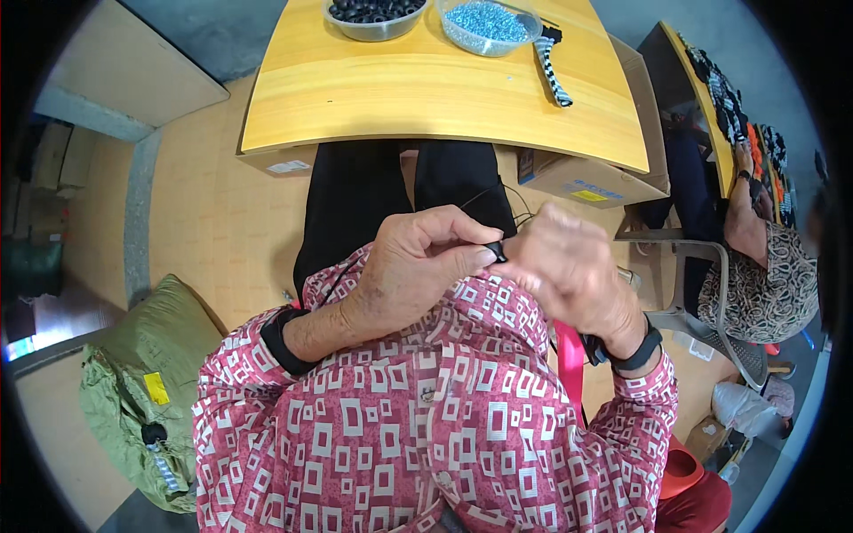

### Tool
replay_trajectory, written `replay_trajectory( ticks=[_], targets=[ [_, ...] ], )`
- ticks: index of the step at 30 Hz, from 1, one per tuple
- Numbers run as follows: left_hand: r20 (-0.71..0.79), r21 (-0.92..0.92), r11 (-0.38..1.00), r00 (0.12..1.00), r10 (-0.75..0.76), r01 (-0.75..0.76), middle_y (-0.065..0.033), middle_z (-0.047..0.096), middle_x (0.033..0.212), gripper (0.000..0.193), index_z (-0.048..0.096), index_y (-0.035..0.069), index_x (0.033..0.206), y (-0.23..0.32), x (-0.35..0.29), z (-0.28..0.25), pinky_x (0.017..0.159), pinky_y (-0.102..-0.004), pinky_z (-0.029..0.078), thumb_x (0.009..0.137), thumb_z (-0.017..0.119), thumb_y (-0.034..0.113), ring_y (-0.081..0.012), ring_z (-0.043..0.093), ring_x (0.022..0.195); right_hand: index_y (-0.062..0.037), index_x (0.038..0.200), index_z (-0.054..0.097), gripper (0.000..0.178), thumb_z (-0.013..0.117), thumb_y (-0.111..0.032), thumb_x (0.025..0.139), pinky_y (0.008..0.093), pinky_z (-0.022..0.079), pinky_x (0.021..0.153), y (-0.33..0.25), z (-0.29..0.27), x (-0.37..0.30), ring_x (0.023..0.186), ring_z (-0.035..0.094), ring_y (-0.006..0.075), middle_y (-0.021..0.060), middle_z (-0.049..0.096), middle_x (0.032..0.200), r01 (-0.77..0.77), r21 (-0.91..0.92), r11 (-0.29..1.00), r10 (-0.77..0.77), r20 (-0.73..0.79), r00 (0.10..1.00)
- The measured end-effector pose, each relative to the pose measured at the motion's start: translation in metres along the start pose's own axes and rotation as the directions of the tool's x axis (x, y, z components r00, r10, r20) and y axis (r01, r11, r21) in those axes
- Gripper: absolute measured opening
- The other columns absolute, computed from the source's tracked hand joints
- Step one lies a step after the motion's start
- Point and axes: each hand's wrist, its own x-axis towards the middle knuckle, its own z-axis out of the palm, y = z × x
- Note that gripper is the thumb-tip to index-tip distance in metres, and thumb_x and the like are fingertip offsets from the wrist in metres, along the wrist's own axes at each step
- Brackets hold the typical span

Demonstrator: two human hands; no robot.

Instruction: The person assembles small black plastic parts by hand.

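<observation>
Over my lap, my left hand [413, 266] pinches a small, shiny black bead [497, 251] between thumb and forefinger. Close beside it on the right, my right hand [569, 271] is smeared by motion. Its fingers are curled, with the thumb near the bead, and whatever they grip is hidden. A thin black cord [508, 188] loops above the hands against my dark trousers. On the yellow table ahead stand a clear bowl of black beads [373, 29] and a clear tub of blue beads [488, 41]. To their right lies a black-and-white beaded strap [553, 73].
Cardboard boxes [586, 178] stand under the table's right side. At right, a co-worker's patterned sleeve [760, 284] reaches to another table with dark and orange beadwork [724, 102], beside a metal-framed chair [724, 293]. A green sack [155, 373] sits at my left.
</observation>
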Motion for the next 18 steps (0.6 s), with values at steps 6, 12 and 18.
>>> replay_trajectory(
  ticks=[6, 12, 18],
  targets=[
    [0.145, -0.056, 0.998, 0.989, 0.007, 0.001, -0.0056, 0.069, 0.095, 0.039, 0.048, 0.000, 0.122, 0.008, 0.009, 0.003, 0.081, -0.0214, 0.050, 0.088, 0.066, -0.003, -0.0071, 0.063, 0.089, -0.0044, 0.091, 0.067, 0.032, 0.079, -0.027, 0.072, 0.0349, 0.048, 0.063, 0.001, -0.009, -0.008, 0.073, 0.060, 0.0215, 0.0052, 0.061, 0.077, -0.273, 0.339, 0.900, 0.292, -0.004, 0.957],
    [0.239, 0.195, 0.980, 0.967, -0.089, 0.042, -0.0056, 0.067, 0.095, 0.055, 0.040, 0.003, 0.131, 0.032, 0.016, -0.004, 0.080, -0.0192, 0.048, 0.084, 0.068, -0.005, -0.0053, 0.063, 0.088, -0.0002, 0.100, 0.066, 0.040, 0.078, -0.027, 0.073, 0.0353, 0.052, 0.067, -0.002, -0.005, -0.010, 0.076, 0.061, 0.0227, 0.0079, 0.064, 0.082, -0.008, 0.065, 0.998, 0.012, -0.063, 0.998],
    [0.281, 0.278, 0.960, 0.953, -0.114, 0.033, -0.0046, 0.068, 0.083, 0.055, 0.040, 0.003, 0.135, 0.036, 0.010, -0.006, 0.075, -0.0189, 0.047, 0.086, 0.066, 0.000, -0.0049, 0.063, 0.083, -0.0012, 0.100, 0.066, 0.041, 0.078, -0.029, 0.071, 0.0341, 0.052, 0.064, -0.016, -0.004, -0.013, 0.076, 0.062, 0.0235, 0.0091, 0.064, 0.085, 0.005, -0.054, 0.999, -0.005, -0.014, 1.000]
  ],
)
